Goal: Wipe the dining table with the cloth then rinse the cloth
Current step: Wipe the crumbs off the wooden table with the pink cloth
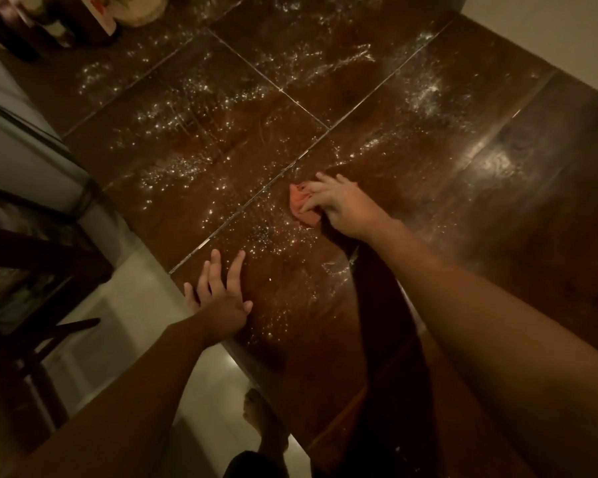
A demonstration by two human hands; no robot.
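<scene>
The dark brown wooden dining table (497,208) fills the view, its panels split by thin seams. White specks and wet streaks (187,132) cover its middle and far parts. A crumpled pink cloth (299,207) lies on the table near the middle. My right hand (339,205) presses down on the cloth, its fingers spread and bent over it. My left hand (218,294) rests flat on the table's near left edge with straight fingers, holding nothing.
Dark bottles and jars (49,25) and a pale round object (142,12) stand at the table's far left corner. A dark wooden chair (32,257) stands on the pale tiled floor (125,326) to the left. My bare foot (256,408) shows below the table edge.
</scene>
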